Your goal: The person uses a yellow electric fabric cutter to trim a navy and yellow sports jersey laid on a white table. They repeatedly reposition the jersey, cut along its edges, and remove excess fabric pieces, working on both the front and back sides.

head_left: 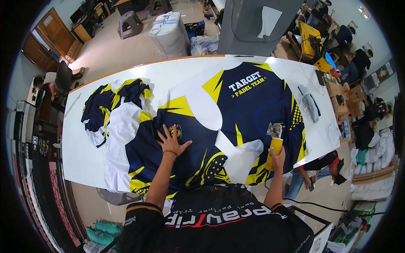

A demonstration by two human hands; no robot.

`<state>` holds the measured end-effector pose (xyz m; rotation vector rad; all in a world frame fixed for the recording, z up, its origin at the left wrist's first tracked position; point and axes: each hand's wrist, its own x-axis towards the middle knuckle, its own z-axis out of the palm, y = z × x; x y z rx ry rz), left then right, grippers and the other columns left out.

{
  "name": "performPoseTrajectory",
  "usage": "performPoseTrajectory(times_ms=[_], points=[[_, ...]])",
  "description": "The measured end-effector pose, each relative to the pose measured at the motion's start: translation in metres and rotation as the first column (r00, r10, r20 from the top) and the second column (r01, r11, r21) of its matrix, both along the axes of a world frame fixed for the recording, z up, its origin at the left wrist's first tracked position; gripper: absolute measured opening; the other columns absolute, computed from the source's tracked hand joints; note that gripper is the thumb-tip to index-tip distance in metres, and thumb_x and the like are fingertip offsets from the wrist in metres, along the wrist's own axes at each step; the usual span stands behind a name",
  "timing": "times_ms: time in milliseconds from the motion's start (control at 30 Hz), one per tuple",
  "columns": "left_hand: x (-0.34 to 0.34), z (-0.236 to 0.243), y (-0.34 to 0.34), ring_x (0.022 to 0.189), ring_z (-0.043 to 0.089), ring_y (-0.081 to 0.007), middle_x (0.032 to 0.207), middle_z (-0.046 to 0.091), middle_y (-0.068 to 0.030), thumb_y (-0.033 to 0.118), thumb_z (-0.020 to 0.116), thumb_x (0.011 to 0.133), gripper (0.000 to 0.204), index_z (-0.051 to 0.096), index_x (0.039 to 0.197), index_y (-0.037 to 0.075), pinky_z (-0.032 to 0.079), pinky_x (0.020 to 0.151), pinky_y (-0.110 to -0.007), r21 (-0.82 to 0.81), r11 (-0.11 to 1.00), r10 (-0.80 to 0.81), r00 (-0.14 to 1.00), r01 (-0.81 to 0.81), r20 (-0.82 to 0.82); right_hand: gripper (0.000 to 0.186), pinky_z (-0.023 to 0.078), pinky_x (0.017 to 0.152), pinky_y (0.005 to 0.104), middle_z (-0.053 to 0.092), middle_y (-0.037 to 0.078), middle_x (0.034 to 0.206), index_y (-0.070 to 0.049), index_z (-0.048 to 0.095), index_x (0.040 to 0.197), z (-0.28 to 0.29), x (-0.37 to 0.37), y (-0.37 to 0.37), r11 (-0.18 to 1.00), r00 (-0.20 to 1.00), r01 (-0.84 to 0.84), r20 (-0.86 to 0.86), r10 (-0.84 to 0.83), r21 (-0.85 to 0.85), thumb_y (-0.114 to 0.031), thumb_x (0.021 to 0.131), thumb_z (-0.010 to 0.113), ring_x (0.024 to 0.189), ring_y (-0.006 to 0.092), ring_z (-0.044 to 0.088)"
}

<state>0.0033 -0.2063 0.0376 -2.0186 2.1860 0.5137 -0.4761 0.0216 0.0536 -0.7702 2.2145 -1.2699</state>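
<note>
Cutting is under way, judging by the grip: printed fabric [236, 114] is spread on the white table [84, 156], pinned flat by the left hand [172, 141], fingers splayed. The yellow-handled cutter [275, 141] is gripped closed by the right hand [277, 159]. A steady push along the print edge seems needed. The bunched fabric pile [112, 105] at left and the cutter's cord [312, 205] could snag.

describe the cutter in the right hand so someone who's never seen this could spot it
Start at the long white table covered with navy, yellow and white printed fabric. Near its front edge on the right, the right hand grips a handheld cutter. It is the only upright tool there: yellow handle, grey metal head, unlike the flat cloth around it.
</note>
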Motion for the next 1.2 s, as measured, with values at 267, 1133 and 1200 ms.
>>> performPoseTrajectory(times_ms=[267, 1133, 1200], points=[[-0.017, 0.017, 0.099, 0.154, 0.002, -0.0699, 0.173, 0.002, -0.0378, 0.087, 0.071, 0.074, 0.138, 0.014, 0.173, 0.01, 0.018, 0.119, -0.08, 0.116, 0.984, 0.129, 0.99, -0.135, 0.056, 0.049, 0.057, 0.08, 0.0352, 0.073, 0.01, 0.102, 0.0, 0.062, 0.124, 0.002, -0.007, 0.043, 1.0, 0.997, 0.006, -0.072, -0.005, 0.013, -0.018, 0.084, 0.085, 0.086, 0.0196, 0.071], [-0.051, -0.018, 0.145, 0.066, 0.071, -0.0335, 0.077, 0.069, -0.0088, 0.022, 0.075, 0.087, 0.017, 0.063, 0.083, 0.011, 0.056, 0.063, -0.047, -0.311, 0.915, -0.401, 0.665, 0.257, -0.63, 0.075, 0.057, 0.085, 0.0581, 0.075, 0.03, 0.106, -0.007, 0.05, 0.144, 0.058, 0.201, 0.059, 0.768, 0.899, -0.242, -0.161, 0.408, 0.593, -0.04, 0.083, 0.078, 0.098, 0.0509, 0.073], [-0.042, -0.007, 0.143, 0.07, 0.07, -0.0328, 0.078, 0.068, -0.0085, 0.019, 0.075, 0.084, 0.015, 0.063, 0.082, 0.01, 0.056, 0.065, -0.046, -0.297, 0.938, -0.335, 0.67, 0.176, -0.662, 0.074, 0.057, 0.086, 0.0586, 0.075, 0.03, 0.107, -0.007, 0.048, 0.144, 0.061, 0.203, 0.055, 0.756, 0.895, -0.241, -0.161, 0.415, 0.608, -0.039, 0.084, 0.078, 0.098, 0.0511, 0.073]])
